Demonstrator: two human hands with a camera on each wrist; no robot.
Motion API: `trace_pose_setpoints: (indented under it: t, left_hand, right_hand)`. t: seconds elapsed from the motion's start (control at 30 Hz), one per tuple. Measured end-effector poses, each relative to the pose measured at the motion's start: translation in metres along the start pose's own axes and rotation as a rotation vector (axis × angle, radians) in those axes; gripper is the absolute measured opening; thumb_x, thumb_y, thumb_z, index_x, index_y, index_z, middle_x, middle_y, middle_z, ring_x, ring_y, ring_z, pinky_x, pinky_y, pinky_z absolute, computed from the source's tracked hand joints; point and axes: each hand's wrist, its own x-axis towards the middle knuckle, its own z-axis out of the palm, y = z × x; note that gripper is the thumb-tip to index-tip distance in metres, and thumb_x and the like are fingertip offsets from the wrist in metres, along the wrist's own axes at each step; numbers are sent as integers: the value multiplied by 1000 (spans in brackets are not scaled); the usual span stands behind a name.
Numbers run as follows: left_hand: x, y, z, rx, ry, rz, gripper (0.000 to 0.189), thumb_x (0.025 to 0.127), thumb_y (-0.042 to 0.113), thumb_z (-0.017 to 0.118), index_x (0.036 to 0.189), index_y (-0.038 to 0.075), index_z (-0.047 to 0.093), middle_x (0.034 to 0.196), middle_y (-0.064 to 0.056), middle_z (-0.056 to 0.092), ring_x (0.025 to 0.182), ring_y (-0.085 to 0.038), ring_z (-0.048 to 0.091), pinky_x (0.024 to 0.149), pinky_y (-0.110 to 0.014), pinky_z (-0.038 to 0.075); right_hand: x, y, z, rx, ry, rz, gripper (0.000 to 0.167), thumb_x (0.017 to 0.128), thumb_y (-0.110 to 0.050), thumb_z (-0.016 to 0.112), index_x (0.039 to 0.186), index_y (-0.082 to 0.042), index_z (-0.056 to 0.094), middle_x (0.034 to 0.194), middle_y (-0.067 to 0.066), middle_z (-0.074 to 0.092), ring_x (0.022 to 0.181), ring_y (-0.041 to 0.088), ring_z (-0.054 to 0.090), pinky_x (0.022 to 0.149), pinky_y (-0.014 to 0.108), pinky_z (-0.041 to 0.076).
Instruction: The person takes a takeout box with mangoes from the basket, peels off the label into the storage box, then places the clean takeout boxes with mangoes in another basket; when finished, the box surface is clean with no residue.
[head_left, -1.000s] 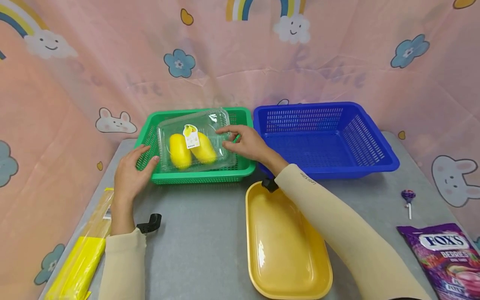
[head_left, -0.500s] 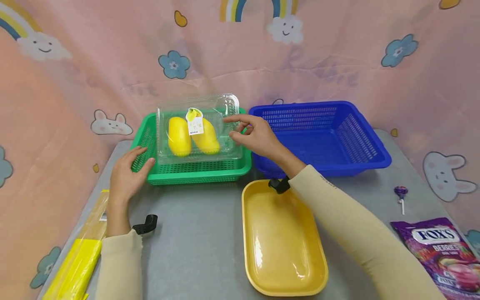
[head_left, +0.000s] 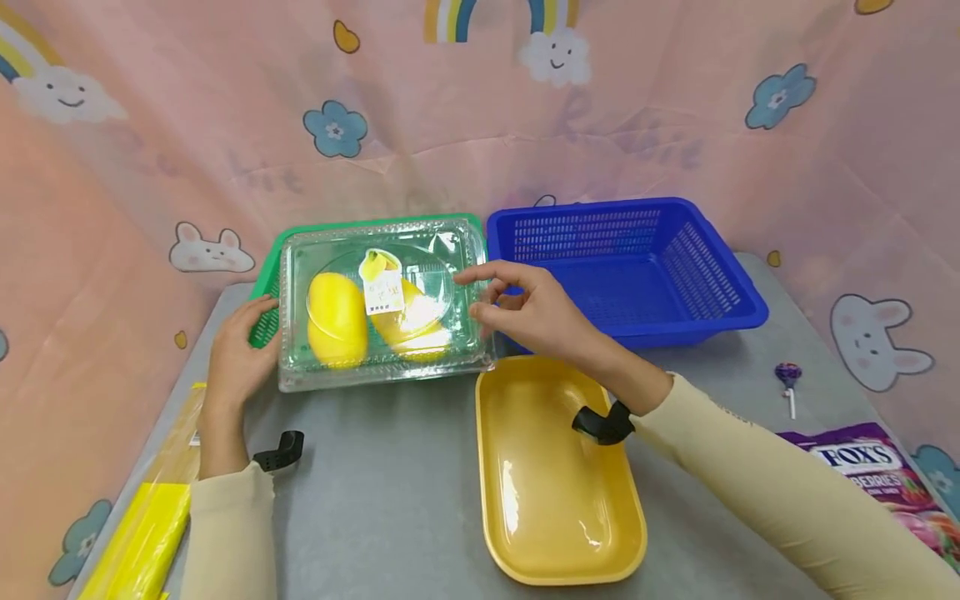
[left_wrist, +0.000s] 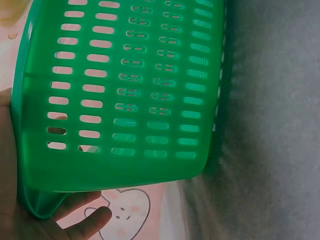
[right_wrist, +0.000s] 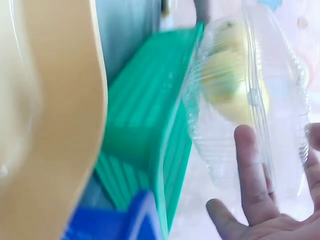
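The right hand (head_left: 543, 312) pinches the right end of the clear box (head_left: 386, 373), which contains two yellow fruits (head_left: 337, 321). The box is positioned above the green basket (left_wrist: 105, 172); contact with the rim cannot be determined. The left hand (head_left: 236, 354), thumb and fingers spread, rests against the basket's left rim. The yellow tray (head_left: 555, 483) sits on the tabletop (head_left: 375, 500), in front of the blue basket (head_left: 622, 335).

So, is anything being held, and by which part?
Yes: the clear plastic box, gripped at its right end by the right hand. The left hand is at the green basket's rim.
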Motion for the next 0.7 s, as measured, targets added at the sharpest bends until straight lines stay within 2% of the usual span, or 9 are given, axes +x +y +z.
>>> trace_pose_setpoints:
  t: [0.1, 0.2, 0.33, 0.5, 0.7]
  left_hand:
    - [-2, -1, -2, -24, -8, -17, 57, 97, 35, 62, 145, 5, 55, 158, -18, 45, 147, -48, 36, 120, -68, 22]
    - [-3, -1, -3, -46, -11, 2, 59, 96, 38, 65, 145, 7, 55, 159, -18, 44, 147, -48, 36, 119, -69, 22]
    - [-5, -2, -3, -61, -23, 35, 58, 99, 40, 64, 147, 9, 54, 160, -18, 42, 149, -49, 33, 118, -72, 21]
    - [-6, -2, 0, -76, -39, 43, 58, 100, 40, 63, 148, 9, 53, 161, -19, 39, 150, -50, 30, 117, -74, 20]
    - [-5, -1, -2, -55, -44, 26, 57, 101, 41, 62, 147, 10, 54, 162, -18, 39, 150, -50, 30, 118, -72, 20]
  right_hand:
    - [-16, -3, 12, 45, -38, 40, 35, 95, -5, 66, 130, -12, 69, 92, 13, 63, 72, 30, 71, 74, 34, 61]
    - [-32, -4, 26, 52, -74, 85, 35, 94, -6, 66, 128, -12, 69, 92, 12, 63, 67, 26, 66, 65, 28, 57]
    - [-53, -3, 44, 29, -112, 145, 34, 93, -8, 66, 125, -16, 71, 95, 10, 63, 66, 21, 65, 51, 21, 38]
    - [-73, -2, 58, 40, -122, 201, 33, 91, -6, 66, 122, -15, 71, 98, 10, 61, 66, 21, 66, 52, 19, 44]
    - [-84, 4, 66, 59, -124, 261, 30, 88, -5, 67, 117, -11, 72, 85, 7, 57, 51, 11, 49, 47, 17, 36]
